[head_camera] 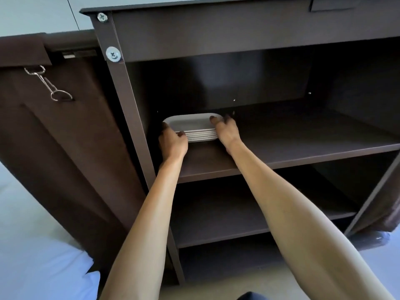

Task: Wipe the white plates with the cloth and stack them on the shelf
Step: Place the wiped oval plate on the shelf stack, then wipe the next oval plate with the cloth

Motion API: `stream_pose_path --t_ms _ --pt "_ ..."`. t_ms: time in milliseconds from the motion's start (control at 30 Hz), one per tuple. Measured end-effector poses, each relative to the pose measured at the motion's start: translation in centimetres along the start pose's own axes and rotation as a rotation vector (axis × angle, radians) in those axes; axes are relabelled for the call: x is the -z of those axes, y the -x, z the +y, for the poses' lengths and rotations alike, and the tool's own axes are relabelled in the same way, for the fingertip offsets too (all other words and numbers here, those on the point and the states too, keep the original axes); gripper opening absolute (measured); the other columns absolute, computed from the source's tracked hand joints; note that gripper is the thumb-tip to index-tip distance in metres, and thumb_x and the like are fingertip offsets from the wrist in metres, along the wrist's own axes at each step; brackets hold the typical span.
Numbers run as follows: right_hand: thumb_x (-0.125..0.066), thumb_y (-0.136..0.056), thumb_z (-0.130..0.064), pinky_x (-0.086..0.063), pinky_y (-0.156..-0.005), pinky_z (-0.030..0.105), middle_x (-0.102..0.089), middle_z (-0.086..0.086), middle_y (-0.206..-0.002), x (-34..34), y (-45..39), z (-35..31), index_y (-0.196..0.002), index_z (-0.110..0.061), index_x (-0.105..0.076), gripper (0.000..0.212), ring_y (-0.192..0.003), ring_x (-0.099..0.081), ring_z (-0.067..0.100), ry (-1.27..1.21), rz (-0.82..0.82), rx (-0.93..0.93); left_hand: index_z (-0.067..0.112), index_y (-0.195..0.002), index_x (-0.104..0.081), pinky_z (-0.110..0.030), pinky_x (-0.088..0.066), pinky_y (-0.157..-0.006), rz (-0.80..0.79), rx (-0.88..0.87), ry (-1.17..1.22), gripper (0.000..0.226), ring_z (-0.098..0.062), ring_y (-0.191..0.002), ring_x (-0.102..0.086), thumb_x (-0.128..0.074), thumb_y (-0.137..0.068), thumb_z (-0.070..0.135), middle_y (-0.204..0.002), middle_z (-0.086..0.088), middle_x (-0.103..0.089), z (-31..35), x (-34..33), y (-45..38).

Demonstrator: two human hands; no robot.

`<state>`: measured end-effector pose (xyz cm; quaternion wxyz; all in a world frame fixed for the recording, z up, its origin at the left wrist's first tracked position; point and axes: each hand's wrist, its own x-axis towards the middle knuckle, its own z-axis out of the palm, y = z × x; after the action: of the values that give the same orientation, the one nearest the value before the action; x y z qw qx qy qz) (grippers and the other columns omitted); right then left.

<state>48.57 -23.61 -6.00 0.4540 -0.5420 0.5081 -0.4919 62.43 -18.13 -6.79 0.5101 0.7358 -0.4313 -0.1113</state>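
Dark brown shelving (281, 146) filled the view, with a pale floor below and a brown fabric cover (54, 137) hanging at its left side, a metal clip (46, 83) fastened to it. On the upper shelf, toward its back left corner, sat a stack of white plates (192, 128), rectangular with rounded corners, the edges of several showing one above another. Both bare arms reached in from below. The left hand (172, 142) gripped the stack's left end, its fingers curled round the near left corner. The right hand (227, 131) held the right end, fingers bent over the rim of the top plate and the thumb against the side. Two lower shelves (216, 232) lay beneath in shadow. Blue cloth (43, 276) showed at the bottom left corner.
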Motion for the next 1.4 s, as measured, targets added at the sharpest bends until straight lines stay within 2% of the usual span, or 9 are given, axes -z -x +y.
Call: stream_pose_path --t_ms 167,333,433,567,667,800,967,1133,1400 --pt "-0.058 -0.1 -0.025 -0.042 -0.092 0.025 -0.067 0.014 -0.127 3.1 2.1 0.5 -0.129 -0.005 -0.064 0.036 -0.122 -0.059 0.031 0.087 0.17 0.102 0.009 -0.152 -0.043 -0.046 -0.039 -0.116 0.116 -0.114 -0.062 0.058 -0.037 -0.142 -0.042 -0.062 -0.099 0.021 -0.154 -0.02 -0.043 0.5 0.2 1.4" --pt "-0.051 -0.1 -0.012 -0.058 -0.08 0.026 -0.076 0.0 -0.084 12.1 6.0 1.4 -0.102 -0.014 -0.074 0.023 -0.083 -0.073 0.011 0.126 0.393 0.288 0.001 -0.116 -0.068 -0.03 -0.052 -0.094 0.352 -0.626 0.457 0.023 -0.024 -0.112 -0.065 -0.06 -0.097 0.01 -0.12 -0.012 -0.069 4.7 -3.0 9.0" --pt "-0.05 -0.101 -0.013 -0.058 -0.067 0.026 -0.073 0.004 -0.068 18.4 9.4 3.2 -0.088 -0.016 -0.07 0.024 -0.068 -0.072 0.016 0.105 0.587 0.297 0.003 -0.097 -0.072 -0.021 -0.049 -0.071 0.102 -0.703 0.703 0.009 -0.011 -0.087 -0.066 -0.063 -0.097 0.004 -0.098 -0.004 -0.072 8.1 -7.3 16.4" --pt "-0.046 -0.102 -0.027 -0.055 -0.07 0.032 -0.069 -0.002 -0.067 27.2 14.8 8.1 -0.079 -0.016 -0.067 0.033 -0.069 -0.067 0.014 0.295 0.879 0.135 0.011 -0.089 -0.075 -0.031 -0.053 -0.075 -0.414 -0.582 0.68 0.012 -0.01 -0.083 -0.067 -0.065 -0.096 0.01 -0.089 0.004 -0.073 8.6 -14.4 26.4" --pt "-0.041 -0.103 -0.028 -0.053 -0.082 0.049 -0.068 0.013 -0.084 33.8 19.9 11.9 -0.083 -0.01 -0.064 0.036 -0.085 -0.064 0.032 0.536 1.022 -0.095 0.011 -0.088 -0.077 -0.031 -0.051 -0.075 -0.702 -0.55 0.525 0.019 -0.022 -0.084 -0.069 -0.062 -0.096 0.019 -0.089 -0.003 -0.076 8.2 -18.8 33.6" --pt "-0.053 -0.096 -0.031 -0.035 -0.107 0.047 -0.063 0.025 -0.123 41.5 28.6 16.5 -0.118 -0.009 -0.067 0.034 -0.122 -0.052 0.042 0.97 1.039 -0.573 0.006 -0.087 -0.075 -0.033 -0.043 -0.074 -1.022 -0.654 0.294 0.026 -0.034 -0.091 -0.067 -0.056 -0.098 0.02 -0.094 -0.016 -0.074 7.6 -22.7 42.7" --pt "-0.053 -0.092 -0.045 -0.036 -0.108 0.044 -0.063 0.02 -0.127 44.9 32.9 18.7 -0.116 -0.016 -0.07 0.041 -0.122 -0.053 0.039 1.133 0.96 -0.763 0.011 -0.111 -0.077 -0.034 -0.047 -0.094 -1.102 -0.752 0.135 0.028 -0.033 -0.112 -0.062 -0.056 -0.091 0.013 -0.113 -0.013 -0.073 8.6 -25.0 48.7" --pt "-0.052 -0.094 -0.038 -0.033 -0.106 0.045 -0.063 0.019 -0.127 46.7 33.9 19.2 -0.119 -0.013 -0.066 0.038 -0.123 -0.052 0.037 1.086 1.046 -0.72 0.011 -0.132 -0.065 -0.034 -0.044 -0.099 -1.117 -0.579 0.134 0.037 -0.033 -0.123 -0.06 -0.057 -0.097 0.019 -0.129 -0.015 -0.068 13.3 -28.1 49.4" --pt "-0.05 -0.091 -0.037 -0.033 -0.103 0.046 -0.065 0.017 -0.121 48.7 34.0 20.6 -0.116 -0.012 -0.066 0.039 -0.117 -0.054 0.035 1.081 1.086 -0.626 0.006 -0.131 -0.06 -0.039 -0.044 -0.098 -1.044 -0.262 0.115 0.044 -0.038 -0.125 -0.058 -0.061 -0.098 0.036 -0.135 -0.019 -0.064 18.2 -34.5 51.0"
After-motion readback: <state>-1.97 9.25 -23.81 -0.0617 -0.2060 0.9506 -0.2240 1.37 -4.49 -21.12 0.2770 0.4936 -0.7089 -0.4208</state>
